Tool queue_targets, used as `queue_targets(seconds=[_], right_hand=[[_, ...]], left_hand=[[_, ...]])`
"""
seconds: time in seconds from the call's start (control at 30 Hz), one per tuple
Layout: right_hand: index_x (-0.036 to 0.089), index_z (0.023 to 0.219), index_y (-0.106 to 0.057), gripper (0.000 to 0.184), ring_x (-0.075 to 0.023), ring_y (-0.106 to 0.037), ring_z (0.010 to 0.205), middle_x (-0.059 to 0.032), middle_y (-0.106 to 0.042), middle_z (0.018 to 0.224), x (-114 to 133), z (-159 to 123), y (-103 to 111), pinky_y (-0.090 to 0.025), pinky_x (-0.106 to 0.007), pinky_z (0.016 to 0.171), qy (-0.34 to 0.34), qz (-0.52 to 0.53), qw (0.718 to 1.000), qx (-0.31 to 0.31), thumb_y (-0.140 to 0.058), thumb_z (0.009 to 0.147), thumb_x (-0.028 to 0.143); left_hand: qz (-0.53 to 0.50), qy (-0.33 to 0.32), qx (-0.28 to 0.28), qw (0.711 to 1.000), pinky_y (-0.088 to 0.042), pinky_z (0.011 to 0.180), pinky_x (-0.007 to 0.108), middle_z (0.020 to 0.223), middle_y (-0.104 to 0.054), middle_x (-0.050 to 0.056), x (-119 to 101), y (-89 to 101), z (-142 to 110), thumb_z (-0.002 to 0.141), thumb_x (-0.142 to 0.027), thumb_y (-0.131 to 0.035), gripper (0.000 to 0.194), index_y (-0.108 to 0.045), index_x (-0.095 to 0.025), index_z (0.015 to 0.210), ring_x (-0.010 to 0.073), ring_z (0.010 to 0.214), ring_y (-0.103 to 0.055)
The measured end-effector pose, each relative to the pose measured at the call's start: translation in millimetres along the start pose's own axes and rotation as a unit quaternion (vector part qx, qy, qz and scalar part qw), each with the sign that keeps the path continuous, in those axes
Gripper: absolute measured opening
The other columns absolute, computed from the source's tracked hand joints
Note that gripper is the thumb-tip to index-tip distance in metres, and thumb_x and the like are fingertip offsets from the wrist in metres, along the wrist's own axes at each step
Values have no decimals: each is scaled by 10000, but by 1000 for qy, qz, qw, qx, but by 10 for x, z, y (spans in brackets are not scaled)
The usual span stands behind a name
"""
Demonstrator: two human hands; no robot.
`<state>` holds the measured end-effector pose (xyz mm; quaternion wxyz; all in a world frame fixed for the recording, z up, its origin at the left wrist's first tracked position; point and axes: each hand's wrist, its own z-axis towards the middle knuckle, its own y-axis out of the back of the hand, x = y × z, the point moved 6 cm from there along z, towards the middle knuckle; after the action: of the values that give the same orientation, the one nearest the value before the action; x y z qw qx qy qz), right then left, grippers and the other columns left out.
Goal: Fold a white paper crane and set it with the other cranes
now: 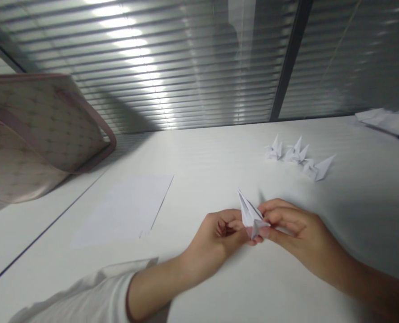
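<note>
A partly folded white origami piece (249, 211) is held above the table, one long point rising to the upper left and a short flap turned down at the front. My left hand (221, 235) pinches its lower left side between thumb and fingers. From the right, my right hand (288, 224) grips its lower right side, thumb in front and fingers behind. The fingertips behind the paper are partly hidden. Farther back on the right stand folded paper cranes: one crane (274, 149), a second crane (296, 151) and a third crane (317, 168).
A stack of white paper sheets (125, 206) lies left on the white table (206, 157). A pale patterned bag (41, 139) with pink handles stands at the far left. Crumpled white material (388, 120) rests at the far right. Blinds (199, 67) hang behind the table.
</note>
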<state>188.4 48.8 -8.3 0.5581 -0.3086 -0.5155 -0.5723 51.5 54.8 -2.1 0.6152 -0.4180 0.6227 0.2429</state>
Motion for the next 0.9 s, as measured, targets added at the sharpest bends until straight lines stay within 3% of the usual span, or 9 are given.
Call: queue_targets(seconds=[0.13, 0.23, 0.33, 0.47, 0.67, 0.9], right_hand=[[199, 753, -580, 136, -150, -640, 684, -4, -606, 801, -155, -29, -49, -529, -286, 636, -113, 140, 983, -23, -697, 775, 265], [195, 721, -558, 188, -127, -618, 634, 22, -611, 706, -170, -35, -56, -501, -253, 608, -144, 162, 976, -34, -716, 761, 291], [192, 704, -552, 204, -115, -611, 621, 28, -631, 669, -158, -40, -61, -486, -232, 601, -170, 169, 970, -44, -716, 759, 301], [186, 684, -549, 217, -119, -618, 611, 16, -664, 644, -149, -28, -101, -488, -232, 600, -188, 196, 962, -34, -711, 756, 311], [195, 708, -551, 210, -105, -614, 573, 42, -648, 624, -196, 1, -95, -487, -212, 552, -193, 215, 956, -51, -742, 717, 282], [181, 653, -562, 266, -125, -624, 529, 14, -659, 586, -163, 7, -77, -505, -234, 518, -203, 190, 959, -51, -785, 651, 325]], left_hand=[[-5, 5, 7, 1000, -442, 754, 256, 779, -670, 63, 36, -4, -11, 814, -230, -654, 135, -691, -105, 849, 148, 755, -585], [-7, -2, 18, 1000, -441, 792, 260, 811, -665, 62, 52, -41, -31, 812, -222, -648, 131, -676, -110, 874, 152, 804, -590], [-14, 1, -21, 1000, -443, 723, 222, 763, -651, 32, 81, -40, -38, 742, -217, -723, 147, -652, -120, 826, 122, 737, -581], [-13, 25, -60, 998, -458, 697, 220, 720, -668, 45, 115, -32, -14, 760, -321, -715, 226, -651, -105, 778, 121, 696, -600], [-36, 51, -45, 997, -486, 744, 259, 673, -685, 52, 126, -34, 20, 723, -466, -718, 358, -675, -112, 755, 144, 695, -621], [10, 53, -32, 998, -483, 735, 267, 767, -702, 78, 161, -10, 4, 708, -532, -701, 439, -695, -108, 822, 155, 706, -625]])
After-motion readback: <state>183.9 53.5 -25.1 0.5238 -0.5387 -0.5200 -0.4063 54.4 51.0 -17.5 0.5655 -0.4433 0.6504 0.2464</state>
